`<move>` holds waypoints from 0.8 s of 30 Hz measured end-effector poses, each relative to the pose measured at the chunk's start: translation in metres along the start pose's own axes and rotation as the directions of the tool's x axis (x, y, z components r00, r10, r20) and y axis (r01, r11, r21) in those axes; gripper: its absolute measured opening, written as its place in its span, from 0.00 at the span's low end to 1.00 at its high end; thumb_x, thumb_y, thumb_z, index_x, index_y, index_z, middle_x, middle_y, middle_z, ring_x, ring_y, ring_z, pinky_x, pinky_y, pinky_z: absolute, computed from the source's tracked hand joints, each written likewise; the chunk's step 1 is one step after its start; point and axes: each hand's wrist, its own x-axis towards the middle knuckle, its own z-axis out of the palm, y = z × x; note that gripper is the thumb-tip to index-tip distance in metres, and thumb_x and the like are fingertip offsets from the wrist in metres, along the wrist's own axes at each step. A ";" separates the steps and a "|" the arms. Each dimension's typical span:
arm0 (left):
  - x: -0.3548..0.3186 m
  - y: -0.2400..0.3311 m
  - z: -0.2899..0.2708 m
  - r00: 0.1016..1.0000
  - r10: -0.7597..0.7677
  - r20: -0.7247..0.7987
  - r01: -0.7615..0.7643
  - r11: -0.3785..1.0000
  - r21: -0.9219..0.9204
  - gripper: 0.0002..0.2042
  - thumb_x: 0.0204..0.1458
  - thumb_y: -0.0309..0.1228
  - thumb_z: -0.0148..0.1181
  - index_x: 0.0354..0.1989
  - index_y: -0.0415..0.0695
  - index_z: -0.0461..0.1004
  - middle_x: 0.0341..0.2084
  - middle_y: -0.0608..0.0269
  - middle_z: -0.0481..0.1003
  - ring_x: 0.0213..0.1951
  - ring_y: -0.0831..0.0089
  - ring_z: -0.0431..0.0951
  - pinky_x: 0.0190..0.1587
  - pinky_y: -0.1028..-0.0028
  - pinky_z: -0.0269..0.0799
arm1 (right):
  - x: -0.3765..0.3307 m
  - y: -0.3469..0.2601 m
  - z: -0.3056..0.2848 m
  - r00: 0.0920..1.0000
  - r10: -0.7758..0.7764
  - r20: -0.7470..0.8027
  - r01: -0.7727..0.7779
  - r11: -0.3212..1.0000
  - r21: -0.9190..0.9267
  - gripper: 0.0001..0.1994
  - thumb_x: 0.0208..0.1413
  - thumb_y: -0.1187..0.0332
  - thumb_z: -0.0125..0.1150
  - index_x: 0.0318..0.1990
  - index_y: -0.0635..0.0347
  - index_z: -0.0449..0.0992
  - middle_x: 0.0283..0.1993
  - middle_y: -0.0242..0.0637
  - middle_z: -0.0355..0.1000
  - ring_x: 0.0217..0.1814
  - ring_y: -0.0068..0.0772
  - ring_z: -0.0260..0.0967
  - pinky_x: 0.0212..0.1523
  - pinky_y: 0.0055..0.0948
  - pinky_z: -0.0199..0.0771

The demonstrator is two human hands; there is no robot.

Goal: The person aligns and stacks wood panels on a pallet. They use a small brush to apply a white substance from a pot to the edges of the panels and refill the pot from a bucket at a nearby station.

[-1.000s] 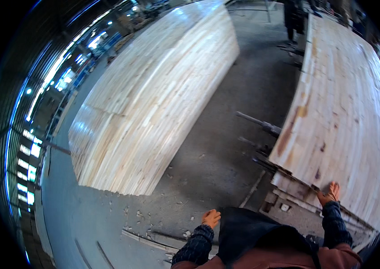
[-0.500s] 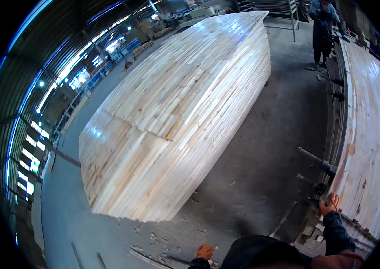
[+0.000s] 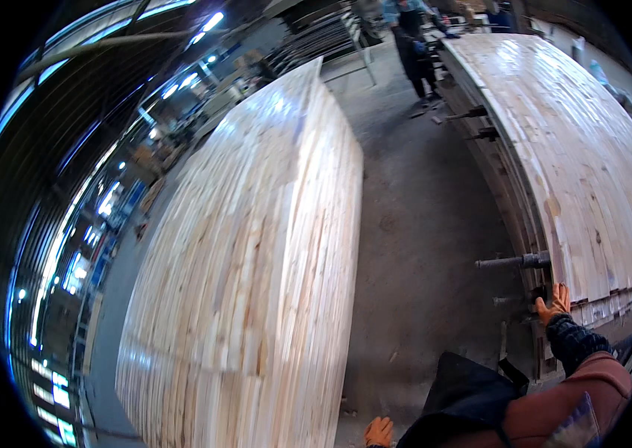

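Observation:
My right hand [image 3: 554, 303], in an orange glove, lies against the near left corner of a wide wood panel [image 3: 584, 179] glued from strips. Its fingers are stretched out along the panel's edge and the thumb is apart. Just beyond it, a metal clamp screw [image 3: 514, 261] sticks out from the panel's left side. My left hand [image 3: 379, 431], also gloved in orange, hangs low at the bottom of the view, near the base of a tall stack of wood panels [image 3: 234, 246]. Its fingers look loosely apart, with nothing seen in them.
A concrete aisle [image 3: 405, 239] runs between the stack and the clamped panel. Another person [image 3: 413, 48] in dark clothes stands at the panel's far end. More clamps [image 3: 480, 134] jut into the aisle there. A metal rack [image 3: 316, 45] stands behind the stack.
The view has turned right and come closer to the panel. My right hand stays at the panel's near corner. My left hand now sits lower in the picture, closer to the stack.

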 end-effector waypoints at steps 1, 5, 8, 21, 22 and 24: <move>0.010 0.017 0.031 1.000 -0.004 0.019 0.004 0.999 0.033 0.22 0.60 0.42 0.50 0.59 0.44 0.65 0.56 0.47 0.69 0.56 0.52 0.70 0.55 0.53 0.65 | 0.005 -0.001 0.003 0.999 0.021 -0.028 -0.021 1.000 -0.001 0.41 0.53 0.47 0.55 0.68 0.64 0.53 0.73 0.52 0.44 0.77 0.51 0.34 0.74 0.42 0.36; 0.043 0.116 0.183 0.979 -0.089 0.181 0.055 0.982 0.182 0.22 0.60 0.40 0.52 0.61 0.44 0.65 0.59 0.48 0.67 0.59 0.50 0.68 0.59 0.53 0.64 | 0.032 0.020 0.031 0.960 0.034 -0.278 -0.028 0.999 0.027 0.34 0.52 0.51 0.57 0.60 0.67 0.62 0.66 0.56 0.55 0.70 0.55 0.48 0.69 0.43 0.49; 0.069 0.195 0.265 0.970 -0.091 0.224 0.031 0.965 0.259 0.22 0.59 0.40 0.55 0.59 0.43 0.66 0.56 0.48 0.70 0.57 0.51 0.71 0.58 0.53 0.65 | 0.072 0.034 0.054 0.908 0.080 -0.411 -0.001 0.982 0.189 0.23 0.52 0.56 0.60 0.46 0.67 0.69 0.55 0.57 0.64 0.59 0.59 0.59 0.59 0.44 0.60; 0.234 0.405 0.547 0.974 -0.050 0.220 -0.103 0.768 0.632 0.18 0.59 0.40 0.53 0.52 0.42 0.68 0.53 0.48 0.72 0.52 0.56 0.73 0.53 0.57 0.67 | 0.305 -0.329 0.023 0.993 0.004 -0.120 0.084 0.691 0.718 0.21 0.51 0.64 0.62 0.51 0.64 0.74 0.58 0.50 0.69 0.61 0.46 0.67 0.62 0.36 0.65; 0.259 0.412 0.566 0.961 -0.054 0.271 -0.143 0.742 0.656 0.17 0.59 0.40 0.54 0.50 0.42 0.69 0.51 0.49 0.73 0.49 0.57 0.74 0.49 0.58 0.68 | 0.323 -0.351 0.027 0.993 -0.057 -0.104 0.114 0.705 0.700 0.21 0.51 0.63 0.62 0.52 0.64 0.74 0.58 0.48 0.69 0.61 0.45 0.67 0.62 0.35 0.65; 0.319 0.435 0.595 0.908 -0.141 0.394 -0.135 0.792 0.596 0.10 0.57 0.38 0.53 0.37 0.45 0.69 0.39 0.57 0.74 0.40 0.62 0.73 0.36 0.63 0.66 | 0.346 -0.405 0.020 0.991 -0.133 0.011 0.088 0.707 0.702 0.22 0.51 0.62 0.62 0.53 0.63 0.74 0.57 0.45 0.71 0.62 0.43 0.66 0.62 0.35 0.65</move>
